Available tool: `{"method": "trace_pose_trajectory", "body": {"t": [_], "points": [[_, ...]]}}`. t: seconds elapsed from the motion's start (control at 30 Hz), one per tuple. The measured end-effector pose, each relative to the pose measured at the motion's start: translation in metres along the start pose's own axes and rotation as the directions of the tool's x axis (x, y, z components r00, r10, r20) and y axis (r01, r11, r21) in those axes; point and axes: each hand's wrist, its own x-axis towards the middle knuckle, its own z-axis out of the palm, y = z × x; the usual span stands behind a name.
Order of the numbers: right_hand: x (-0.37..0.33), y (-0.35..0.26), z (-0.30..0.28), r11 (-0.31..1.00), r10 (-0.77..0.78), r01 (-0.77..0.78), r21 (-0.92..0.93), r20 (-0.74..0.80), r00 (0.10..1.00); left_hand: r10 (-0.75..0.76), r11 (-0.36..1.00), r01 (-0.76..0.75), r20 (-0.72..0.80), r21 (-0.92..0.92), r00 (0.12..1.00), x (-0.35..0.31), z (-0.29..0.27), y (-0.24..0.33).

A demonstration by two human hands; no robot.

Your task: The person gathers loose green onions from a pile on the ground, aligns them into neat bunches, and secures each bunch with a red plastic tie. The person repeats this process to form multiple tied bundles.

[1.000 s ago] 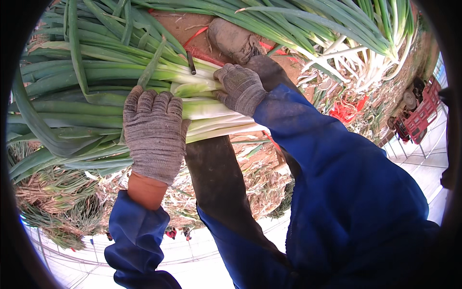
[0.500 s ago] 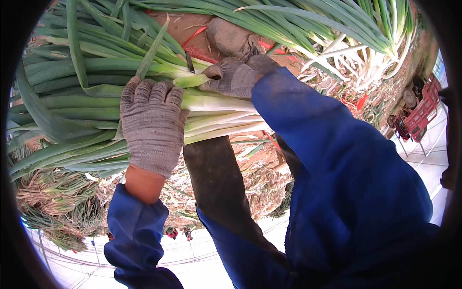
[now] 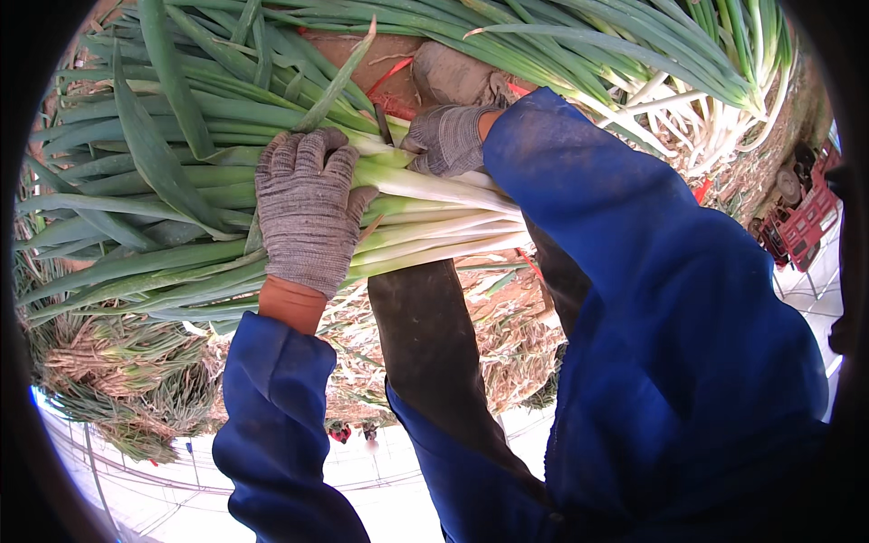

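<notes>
A thick bundle of large green onions (image 3: pixel 434 190) lies crosswise before me, leaves to the left and white stems to the right. My left hand (image 3: pixel 308 208), in a grey knit glove, is closed over the stalks where green turns pale. Close by on the right, my right hand (image 3: pixel 448 140), gloved alike, has its fingers curled against a pale stalk at the bundle's far edge; its fingertips are partly hidden. Between the hands a narrow dark strip (image 3: pixel 383 124) sticks up beside the stalks; its kind is unclear.
More green onions (image 3: pixel 670 54) lie at the far right, white roots outward. A dirty shoe (image 3: pixel 453 72) and red ties (image 3: pixel 395 77) show beyond the bundle. My dark-clad leg (image 3: pixel 425 326) is beneath it. Onion heaps (image 3: pixel 118 362) lie left; a red cart (image 3: pixel 806 217) stands right.
The whole view has shifted, so hands and bundle appear farther right. My right hand has tucked in closer to the stalks. A leaf on the left has swung over.
</notes>
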Motion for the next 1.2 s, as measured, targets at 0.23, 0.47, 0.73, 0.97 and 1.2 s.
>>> {"method": "trace_pose_trajectory", "body": {"t": [0.23, 0.47, 0.73, 0.97, 1.2], "points": [[-0.009, -0.023, 0.016, 0.950, 0.161, -0.205, -0.234, -0.194, 0.968, -0.084, 0.995, 0.078, 0.091, 0.062, 0.992, 0.001, -0.002, 0.004], [-0.022, -0.016, 0.039, 0.986, 0.133, -0.161, -0.042, -0.385, 0.913, -0.044, 0.998, 0.037, 0.125, 0.058, 0.991, 0.002, 0.004, -0.003], [-0.021, -0.009, 0.023, 0.992, 0.111, -0.122, -0.014, -0.317, 0.942, -0.022, 1.000, 0.023, 0.111, -0.004, 0.994, 0.005, 0.005, -0.011], [-0.022, -0.004, 0.036, 0.939, 0.318, -0.240, 0.247, -0.350, 0.881, 0.012, 1.000, -0.011, 0.055, -0.014, 0.998, 0.006, 0.013, -0.013], [-0.036, -0.014, 0.038, 0.982, 0.176, -0.158, 0.105, -0.190, 0.966, 0.022, 1.000, -0.023, 0.056, 0.019, 0.998, 0.010, 0.015, -0.013]]}}
